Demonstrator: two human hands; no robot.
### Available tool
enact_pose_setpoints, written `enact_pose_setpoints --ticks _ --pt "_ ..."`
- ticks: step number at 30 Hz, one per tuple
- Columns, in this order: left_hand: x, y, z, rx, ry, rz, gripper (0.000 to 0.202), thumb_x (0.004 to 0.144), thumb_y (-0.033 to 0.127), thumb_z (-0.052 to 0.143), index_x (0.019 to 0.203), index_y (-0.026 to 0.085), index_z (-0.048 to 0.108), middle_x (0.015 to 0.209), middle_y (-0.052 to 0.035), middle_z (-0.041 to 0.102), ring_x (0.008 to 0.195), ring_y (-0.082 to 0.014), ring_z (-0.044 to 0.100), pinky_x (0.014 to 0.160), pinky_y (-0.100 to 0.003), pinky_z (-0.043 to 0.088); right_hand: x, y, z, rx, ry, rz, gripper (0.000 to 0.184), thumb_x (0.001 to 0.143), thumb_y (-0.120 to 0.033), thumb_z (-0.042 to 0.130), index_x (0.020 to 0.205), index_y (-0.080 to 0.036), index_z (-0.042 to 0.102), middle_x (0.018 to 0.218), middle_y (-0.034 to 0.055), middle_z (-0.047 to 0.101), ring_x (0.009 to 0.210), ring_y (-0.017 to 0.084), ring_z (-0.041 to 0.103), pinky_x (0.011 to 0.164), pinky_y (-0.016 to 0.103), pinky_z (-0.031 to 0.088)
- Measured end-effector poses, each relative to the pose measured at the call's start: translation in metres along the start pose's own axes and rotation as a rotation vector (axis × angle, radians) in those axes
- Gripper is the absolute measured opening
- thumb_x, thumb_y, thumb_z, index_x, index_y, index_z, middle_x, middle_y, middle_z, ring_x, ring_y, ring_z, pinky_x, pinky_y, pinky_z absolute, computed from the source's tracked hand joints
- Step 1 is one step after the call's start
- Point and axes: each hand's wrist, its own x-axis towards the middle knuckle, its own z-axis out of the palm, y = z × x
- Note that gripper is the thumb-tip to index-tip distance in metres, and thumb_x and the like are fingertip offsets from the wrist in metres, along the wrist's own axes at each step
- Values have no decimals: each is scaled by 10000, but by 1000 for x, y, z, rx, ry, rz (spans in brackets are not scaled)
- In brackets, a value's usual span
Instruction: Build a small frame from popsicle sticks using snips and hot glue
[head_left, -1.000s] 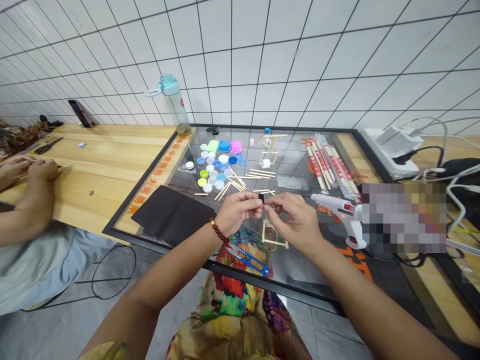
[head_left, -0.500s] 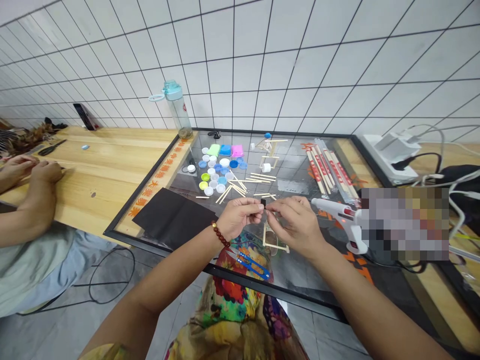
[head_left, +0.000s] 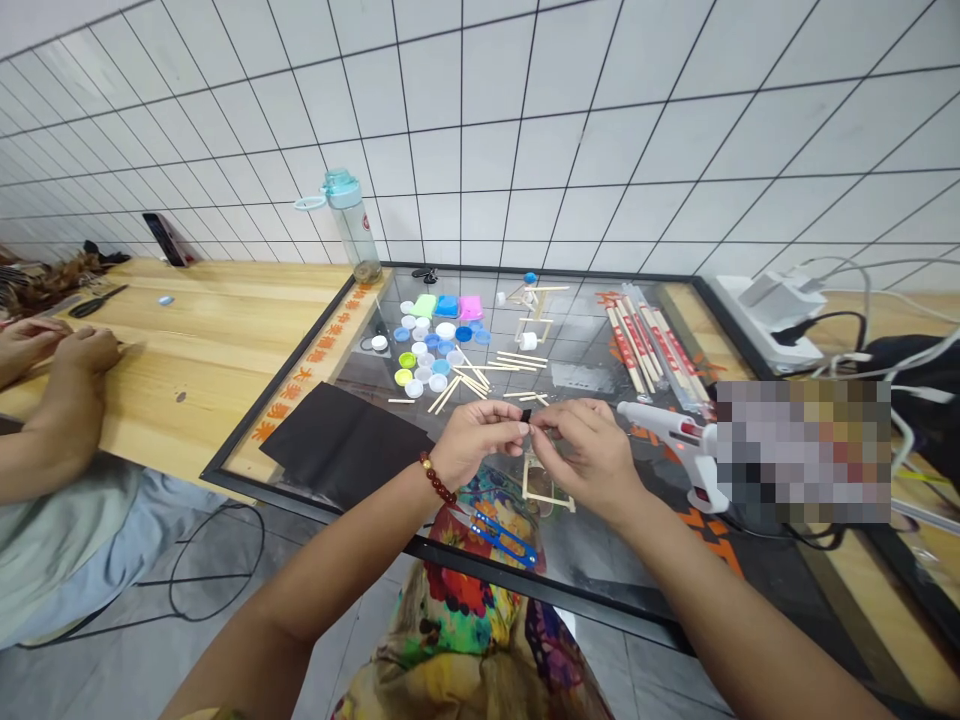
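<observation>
All places are given from the scrap (head_left: 526, 415), a small black piece held in the air over the glass top (head_left: 450, 560). Nearest, below it and a little left, lie the blue snips (head_left: 525, 556). The left hand (head_left: 484, 440), a beaded bracelet (head_left: 439, 480) at its wrist, is on the scrap's left and pinches it between thumb and fingers. The right hand (head_left: 589, 450) is on its right, fingers bent, thumb and fingertips touching or almost touching its edge; whether they grip it too, I cannot tell. Just below the scrap is a stick frame (head_left: 547, 499), partly hidden by the right hand. To its left lies black paper (head_left: 341, 435); to its right, the glue gun (head_left: 675, 430). Beyond it, loose sticks (head_left: 471, 380) are scattered, with bottle caps (head_left: 445, 330) farther left and three clay packs (head_left: 447, 306) behind those. A stick model (head_left: 536, 321) stands almost straight beyond the scrap; chopstick packs (head_left: 628, 345) lie beyond and right. Farthest, beyond and well left, a bottle (head_left: 352, 225) stands by the tiled wall (head_left: 615, 130).
</observation>
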Motion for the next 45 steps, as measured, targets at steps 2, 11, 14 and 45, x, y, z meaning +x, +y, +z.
enact_pose_setpoints --ticks 2,11,14,45 --pt "0 0 1 30 13 41 350 552 257 851 771 96 629 627 4 613 518 -78 567 547 -228 450 0 0 0 16 6 19 93 821 -133 599 863 -212 574 764 2 655 715 150 622 740 333 399" --pt "2 2 -10 -196 -145 -127 264 649 244 806 757 109 606 669 -6 596 606 -70 574 546 -180 467 3 -4 -1 122 55 89 105 820 -163 626 913 -208 617 716 -6 637 623 135 579 683 317 434" --pt "3 2 -10 -203 -163 -159 246 663 232 796 755 105 605 665 -7 595 584 -66 568 541 -180 470 4 -6 -3 148 49 88 101 828 -158 619 916 -208 620 725 1 642 635 137 586 681 318 444" --pt "2 1 -7 -166 -105 -120 294 646 306 805 781 105 640 682 -14 616 590 -72 569 570 -205 491 0 -1 -2 -2 51 -48 162 823 -123 623 949 -223 609 823 33 683 761 167 636 746 343 445"
